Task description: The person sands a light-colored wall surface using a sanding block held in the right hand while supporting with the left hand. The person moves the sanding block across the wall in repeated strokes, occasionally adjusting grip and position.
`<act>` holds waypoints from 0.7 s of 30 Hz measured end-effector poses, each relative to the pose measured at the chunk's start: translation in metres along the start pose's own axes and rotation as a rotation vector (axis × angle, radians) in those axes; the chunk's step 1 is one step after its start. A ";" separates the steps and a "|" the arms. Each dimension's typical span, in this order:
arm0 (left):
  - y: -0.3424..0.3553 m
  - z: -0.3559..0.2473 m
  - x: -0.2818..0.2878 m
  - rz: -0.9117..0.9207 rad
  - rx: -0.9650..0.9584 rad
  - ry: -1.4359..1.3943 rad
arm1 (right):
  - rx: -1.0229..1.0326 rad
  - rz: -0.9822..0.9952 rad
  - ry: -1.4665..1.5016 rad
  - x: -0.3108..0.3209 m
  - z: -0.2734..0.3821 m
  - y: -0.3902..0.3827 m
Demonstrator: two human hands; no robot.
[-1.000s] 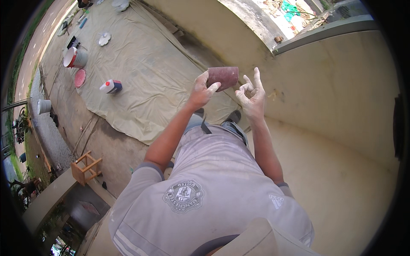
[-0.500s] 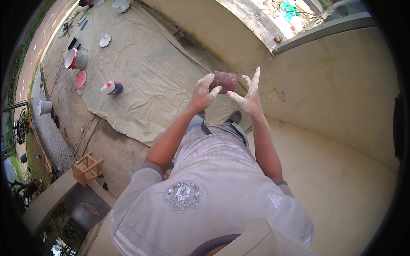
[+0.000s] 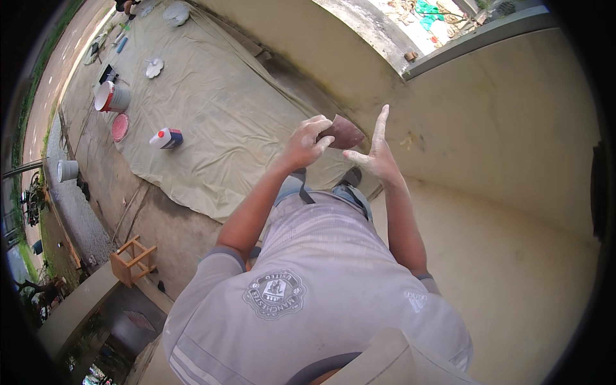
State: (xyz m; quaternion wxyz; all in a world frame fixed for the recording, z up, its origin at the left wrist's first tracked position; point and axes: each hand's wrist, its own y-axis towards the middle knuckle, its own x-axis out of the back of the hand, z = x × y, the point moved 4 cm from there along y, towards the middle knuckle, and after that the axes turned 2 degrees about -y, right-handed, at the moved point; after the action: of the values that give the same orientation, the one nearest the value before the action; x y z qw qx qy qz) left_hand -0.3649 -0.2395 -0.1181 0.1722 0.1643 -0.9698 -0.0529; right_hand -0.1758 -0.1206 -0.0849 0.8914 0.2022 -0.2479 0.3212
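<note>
A small sheet of dark red sandpaper [image 3: 345,133] is pinched by its left edge between the thumb and fingers of my left hand [image 3: 310,141]. The sheet bends, and its free end points toward the wall. Close to that free end is my right hand [image 3: 377,154], with the thumb out to the left and the fingers stretched upward. Nothing is in it. Whitish dust coats the fingers of both hands. My hands are in front of my body, above the edge of the drop cloth [image 3: 212,122].
On the cloth's left side are a blue and white jug [image 3: 167,138], a red lid [image 3: 120,128] and a white and red bucket [image 3: 112,96]. A wooden stool [image 3: 133,262] and a grey bucket [image 3: 67,170] stand farther left. A yellowish wall [image 3: 500,122] rises at the right.
The sandpaper has turned and now curves with its tip lower right. My right hand's fingers have drawn together and straightened upward. A person's arm and leg show more at the far top left.
</note>
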 end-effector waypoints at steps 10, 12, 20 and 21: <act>0.018 0.012 -0.028 -0.199 0.235 -0.693 | -0.499 -0.012 0.869 -0.006 -0.036 -0.006; 0.014 0.032 -0.042 -0.152 0.348 -0.925 | -0.533 -0.095 1.053 -0.010 -0.036 -0.008; 0.005 0.035 -0.075 -0.087 0.534 -1.119 | -0.583 -0.018 1.254 -0.013 -0.044 -0.019; 0.002 0.036 -0.079 -0.076 0.640 -1.221 | -0.564 -0.020 1.243 -0.013 -0.044 -0.019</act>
State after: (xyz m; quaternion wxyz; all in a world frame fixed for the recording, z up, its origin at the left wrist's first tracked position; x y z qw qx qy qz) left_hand -0.3087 -0.2092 -0.1767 -0.4637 0.1816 -0.8546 0.1472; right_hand -0.1585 -0.1172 -0.1312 0.8898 -0.2577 0.2375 0.2924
